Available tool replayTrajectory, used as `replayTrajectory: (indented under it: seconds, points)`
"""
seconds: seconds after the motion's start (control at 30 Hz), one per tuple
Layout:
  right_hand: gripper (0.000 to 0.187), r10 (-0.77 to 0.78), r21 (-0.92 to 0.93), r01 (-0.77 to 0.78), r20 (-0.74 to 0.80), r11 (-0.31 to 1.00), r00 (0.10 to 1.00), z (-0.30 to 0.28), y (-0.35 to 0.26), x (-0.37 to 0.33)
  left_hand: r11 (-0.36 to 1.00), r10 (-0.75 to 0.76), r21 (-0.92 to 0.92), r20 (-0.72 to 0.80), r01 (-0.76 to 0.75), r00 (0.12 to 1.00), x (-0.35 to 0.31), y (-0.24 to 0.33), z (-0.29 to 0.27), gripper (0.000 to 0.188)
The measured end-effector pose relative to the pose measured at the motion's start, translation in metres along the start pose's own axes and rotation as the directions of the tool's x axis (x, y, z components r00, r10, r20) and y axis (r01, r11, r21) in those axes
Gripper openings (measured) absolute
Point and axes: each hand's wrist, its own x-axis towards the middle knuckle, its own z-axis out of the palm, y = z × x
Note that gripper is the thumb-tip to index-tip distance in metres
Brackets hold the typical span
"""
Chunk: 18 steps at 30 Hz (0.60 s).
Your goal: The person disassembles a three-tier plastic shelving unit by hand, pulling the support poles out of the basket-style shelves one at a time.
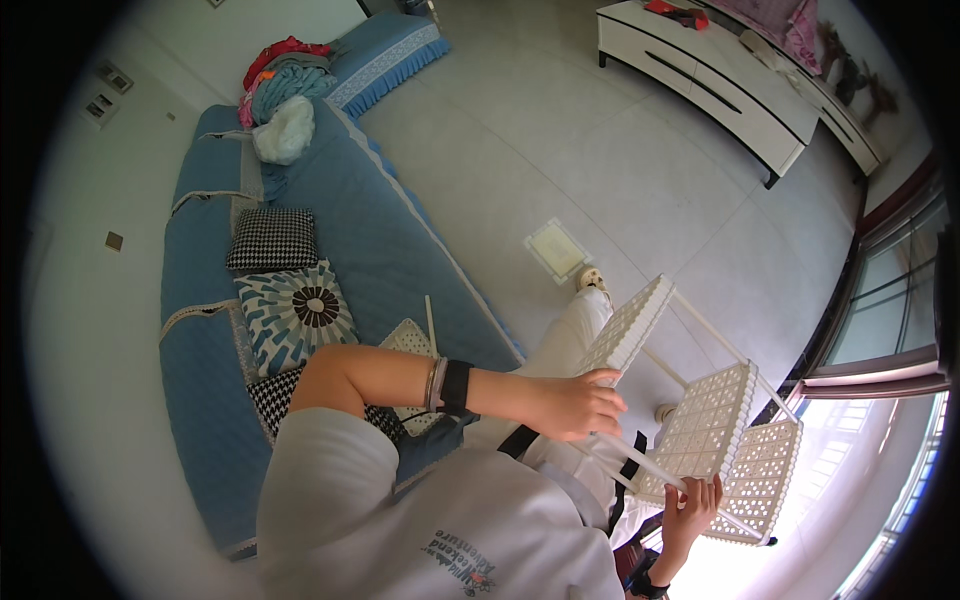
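Note:
A white plastic shelf rack (pixel 708 415) with several perforated, lattice-patterned tiers joined by thin white poles is tilted in front of my body. My left hand (pixel 578 404) reaches across and is closed on the rack beside its nearest-left tier (pixel 630 322), fingers curled over the edge and a pole. Lower right, my right hand (pixel 692 508) wraps round a pole at the edge of the middle tier. The third tier (pixel 765 480) lies farther right. On the sofa beside my left arm rest a loose white lattice panel (pixel 408 340) and a white pole (pixel 431 325), partly hidden by my forearm.
A blue-covered sofa (pixel 365 215) runs along the left, bearing patterned cushions (pixel 297 312), a white plastic bag (pixel 286 130) and piled clothes (pixel 290 85). A low white cabinet (pixel 710 85) stands far right. A pale rectangular mat (pixel 558 250) lies on the tiled floor near my foot.

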Motion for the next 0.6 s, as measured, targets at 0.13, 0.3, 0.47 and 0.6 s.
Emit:
replayTrajectory:
  seconds: [0.13, 0.3, 0.47, 0.6]
  points:
    - [0.027, 0.007, 0.015, -0.006, -0.013, 1.000, 1.000, 0.002, 0.000, 0.004, 0.991, -0.128, -0.052, -0.194, 0.120, 0.973, 0.002, 0.002, 0.003, 0.029]
    - [0.028, 0.017, 0.017, -0.016, -0.047, 1.000, 0.999, 0.000, -0.009, 0.004, 0.984, -0.180, -0.023, -0.101, 0.179, 0.978, 0.001, 0.007, -0.011, 0.048]
    - [0.029, 0.008, -0.015, -0.008, -0.044, 1.000, 0.999, 0.000, -0.015, 0.003, 0.987, -0.156, 0.037, -0.012, 0.156, 0.988, 0.030, -0.026, -0.034, 0.072]
    - [0.025, 0.003, -0.003, -0.002, 0.009, 1.000, 1.000, -0.008, -0.020, -0.001, 0.929, -0.250, 0.189, -0.309, 0.317, 0.918, 0.082, -0.089, -0.035, 0.066]
